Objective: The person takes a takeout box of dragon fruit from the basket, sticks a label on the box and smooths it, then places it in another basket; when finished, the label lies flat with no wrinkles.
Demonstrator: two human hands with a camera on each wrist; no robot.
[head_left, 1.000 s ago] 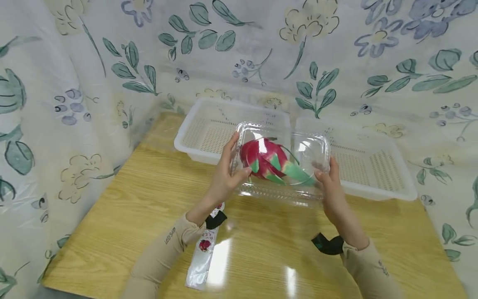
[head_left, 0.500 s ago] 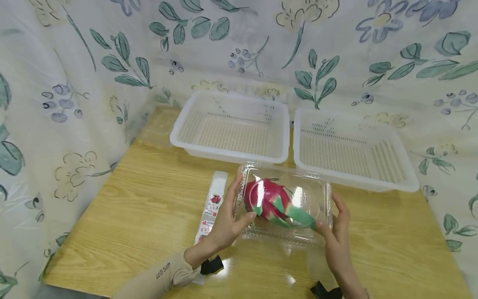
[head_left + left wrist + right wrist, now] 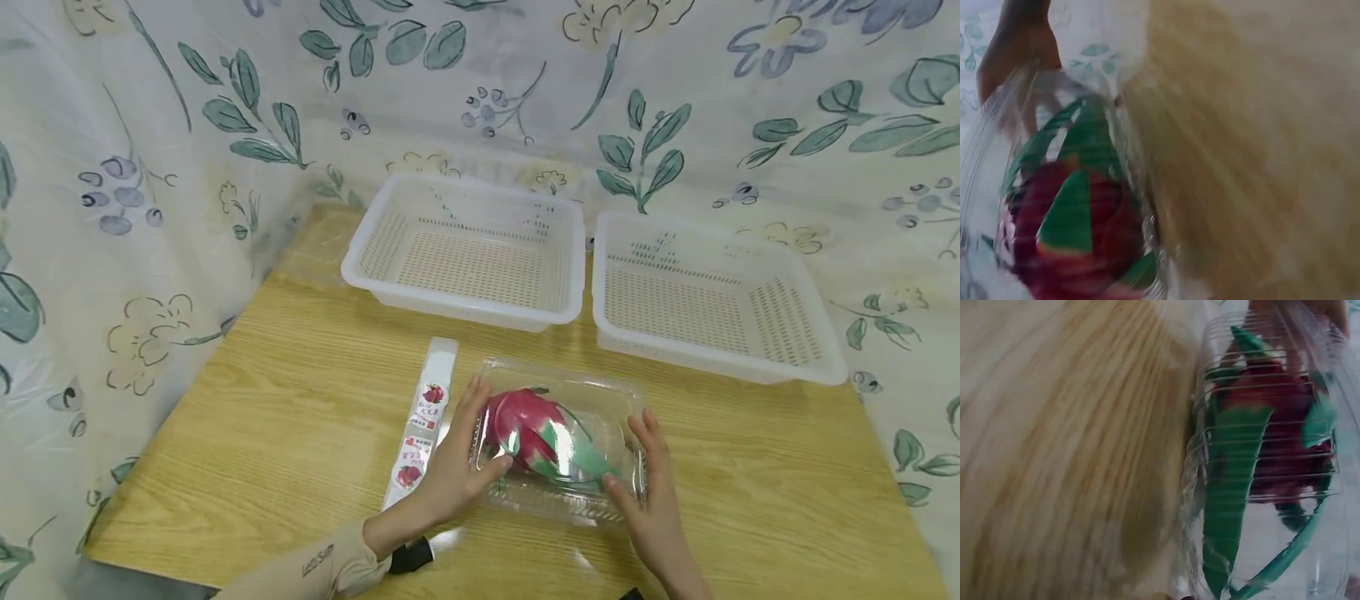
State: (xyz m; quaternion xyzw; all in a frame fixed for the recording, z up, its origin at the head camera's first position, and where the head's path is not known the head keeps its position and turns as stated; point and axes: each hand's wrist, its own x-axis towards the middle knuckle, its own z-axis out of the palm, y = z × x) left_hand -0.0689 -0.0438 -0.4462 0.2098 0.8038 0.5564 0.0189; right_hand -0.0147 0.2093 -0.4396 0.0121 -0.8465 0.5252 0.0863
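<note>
Wood-grain table [image 3: 255, 467], floral backdrop [image 3: 420, 108]. L hand [image 3: 459, 462] & R hand [image 3: 651, 487] grip clear clamshell [image 3: 606, 425] w/ dragon fruit [image 3: 525, 427]. Base prob. on table, wrist cams blurry.

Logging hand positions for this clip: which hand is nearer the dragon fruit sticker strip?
Left. The left hand is close beside the sticker strip, at the clear container's left end; the right hand is farther off, at its right end.
</note>
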